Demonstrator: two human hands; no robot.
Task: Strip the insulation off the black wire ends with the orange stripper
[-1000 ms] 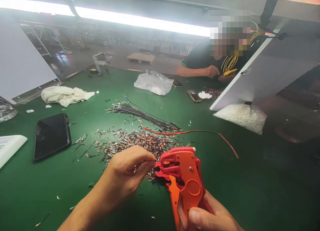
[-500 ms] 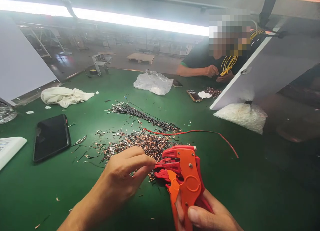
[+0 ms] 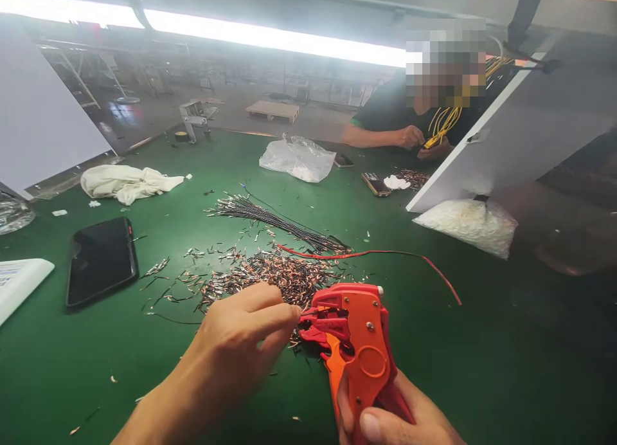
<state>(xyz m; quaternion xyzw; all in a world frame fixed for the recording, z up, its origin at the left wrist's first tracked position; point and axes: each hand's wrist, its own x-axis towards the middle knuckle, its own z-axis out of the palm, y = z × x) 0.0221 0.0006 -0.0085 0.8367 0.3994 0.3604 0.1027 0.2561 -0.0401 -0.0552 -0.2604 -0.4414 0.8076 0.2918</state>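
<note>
My right hand [image 3: 385,413] is wrapped round the handles of an orange and red wire stripper [image 3: 361,336], its jaws pointing left. My left hand [image 3: 250,332] is closed in a pinch at those jaws, on a thin black wire [image 3: 173,319] whose tail seems to come out left of the hand. Most of the wire's gripped length is hidden by my fingers. Behind my hands lies a heap of short copper and black wire scraps [image 3: 270,271]. Beyond it rests a bundle of black wires [image 3: 279,225] with bare ends, and a red wire [image 3: 357,254] stretches to the right.
A black phone [image 3: 101,262] lies at left on the green table [image 3: 482,368], near a white cloth [image 3: 128,182]. Clear plastic bag [image 3: 299,159] is at the back. Opposite, a person [image 3: 385,123] handles yellow wires [image 3: 443,127] beside a white partition [image 3: 501,130] with a filled bag [image 3: 470,226].
The wire stripper's jaws look closer together than before, and the tool has tilted slightly. My left hand keeps its pinch at the jaws. The whole view has shifted a little.
</note>
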